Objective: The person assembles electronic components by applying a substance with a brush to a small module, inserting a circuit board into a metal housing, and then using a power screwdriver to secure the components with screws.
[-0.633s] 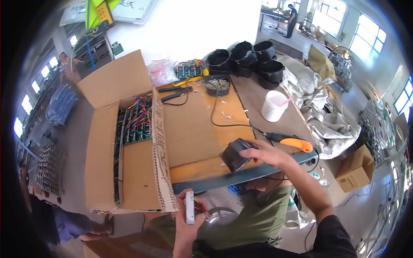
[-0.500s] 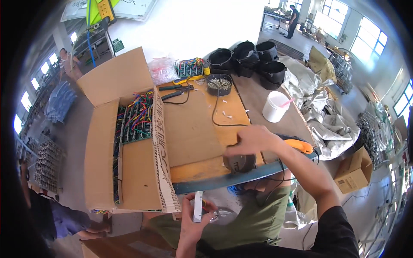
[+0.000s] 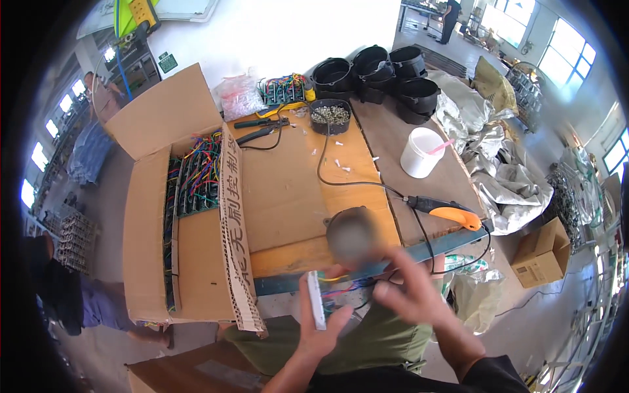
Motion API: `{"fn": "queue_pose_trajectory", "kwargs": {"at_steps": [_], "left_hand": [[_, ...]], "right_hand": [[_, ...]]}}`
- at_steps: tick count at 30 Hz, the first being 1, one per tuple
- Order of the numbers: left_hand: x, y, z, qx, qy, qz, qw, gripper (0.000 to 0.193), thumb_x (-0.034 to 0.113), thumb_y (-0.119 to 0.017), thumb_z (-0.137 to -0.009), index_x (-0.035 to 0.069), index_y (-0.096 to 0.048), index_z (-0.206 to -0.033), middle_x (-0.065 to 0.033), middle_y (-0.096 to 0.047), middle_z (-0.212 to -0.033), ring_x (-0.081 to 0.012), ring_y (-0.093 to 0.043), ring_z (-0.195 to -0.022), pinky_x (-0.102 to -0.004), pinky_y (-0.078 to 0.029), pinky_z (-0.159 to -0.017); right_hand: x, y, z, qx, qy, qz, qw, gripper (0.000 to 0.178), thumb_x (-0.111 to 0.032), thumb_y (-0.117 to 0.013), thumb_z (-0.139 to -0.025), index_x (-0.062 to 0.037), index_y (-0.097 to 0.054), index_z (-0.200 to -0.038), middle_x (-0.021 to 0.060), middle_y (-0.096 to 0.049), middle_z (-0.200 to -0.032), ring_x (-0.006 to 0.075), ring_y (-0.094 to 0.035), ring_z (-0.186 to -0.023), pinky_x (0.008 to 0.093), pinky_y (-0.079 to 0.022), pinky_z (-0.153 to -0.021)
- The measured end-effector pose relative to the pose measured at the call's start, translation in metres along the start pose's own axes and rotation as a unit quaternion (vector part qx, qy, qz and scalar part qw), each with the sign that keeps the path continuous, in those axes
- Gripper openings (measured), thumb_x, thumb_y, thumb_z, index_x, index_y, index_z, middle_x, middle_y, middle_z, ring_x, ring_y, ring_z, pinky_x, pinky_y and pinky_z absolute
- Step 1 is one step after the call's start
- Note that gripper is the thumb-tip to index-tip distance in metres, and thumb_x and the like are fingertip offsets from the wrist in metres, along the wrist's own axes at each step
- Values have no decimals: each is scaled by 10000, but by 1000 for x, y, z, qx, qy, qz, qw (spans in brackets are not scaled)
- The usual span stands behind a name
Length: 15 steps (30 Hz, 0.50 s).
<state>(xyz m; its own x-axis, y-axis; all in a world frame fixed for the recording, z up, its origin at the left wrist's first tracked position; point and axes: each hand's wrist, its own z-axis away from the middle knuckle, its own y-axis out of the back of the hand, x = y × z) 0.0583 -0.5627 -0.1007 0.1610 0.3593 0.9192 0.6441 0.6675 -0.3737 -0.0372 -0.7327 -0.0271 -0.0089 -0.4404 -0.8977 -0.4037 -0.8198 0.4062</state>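
While holding a wired board (image 3: pixel 317 300) in the left hand (image 3: pixel 317 340), with the right hand (image 3: pixel 419 295) spread near a dark cup (image 3: pixel 352 237)

Grips the wired board between thumb and fingers of the left hand, just off the near edge of the surface (image 3: pixel 363 157), with the pale flat face turned leftward and yellow, red and blue wires trailing to the right. On the other side, shows loose, parted fingers on the right hand, just below the dark cup. Cannot tell, through the blur, whether touching that cup, seen at the front edge of the surface.

To the left, see a cardboard box (image 3: pixel 145 255) with a flap raised, holding green boards (image 3: pixel 200 190) topped with tangled wires. Farther back, see pliers (image 3: pixel 257 133), a black bowl (image 3: pixel 329 128) full of small metal pieces, a plastic bag (image 3: pixel 241 98) and a pile of more boards (image 3: pixel 283 90). At the back right, see black buckets (image 3: pixel 417 108) standing close together; nearer, a white tub (image 3: pixel 418 157) with a pink stick (image 3: pixel 442 147) poking out. Lying near the right-hand edge, see a tool (image 3: pixel 449 213) with an orange handle, trailing a black cable (image 3: pixel 354 184) across the surface.
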Motion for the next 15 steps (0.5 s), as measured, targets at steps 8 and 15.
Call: {"fn": "queue_pose_trajectory", "kwargs": {"at_steps": [8,15], "left_hand": [[13,-36,-39,-74,105,31,991,946,257,-839,-719,22,-329,-1479,-153,-347,-1513,-246,-390,-1368,-408,-313,-1143],[7,27,-116,-190,-80,-524,826,1156,228,-902,-651,-36,-186,-1520,-229,-396,-1471,-362,-424,-1346,-455,-334,-1136]], "right_hand": [[21,-12,11,67,32,-57,996,237,-73,-650,-891,47,-615,-1092,107,-576,-836,223,-563,-751,305,-451,-696],[26,65,-21,205,-3,18,979,165,-112,-640,-955,52,-656,-972,53,-622,-806,115,-560,-740,246,-444,-679]]}}
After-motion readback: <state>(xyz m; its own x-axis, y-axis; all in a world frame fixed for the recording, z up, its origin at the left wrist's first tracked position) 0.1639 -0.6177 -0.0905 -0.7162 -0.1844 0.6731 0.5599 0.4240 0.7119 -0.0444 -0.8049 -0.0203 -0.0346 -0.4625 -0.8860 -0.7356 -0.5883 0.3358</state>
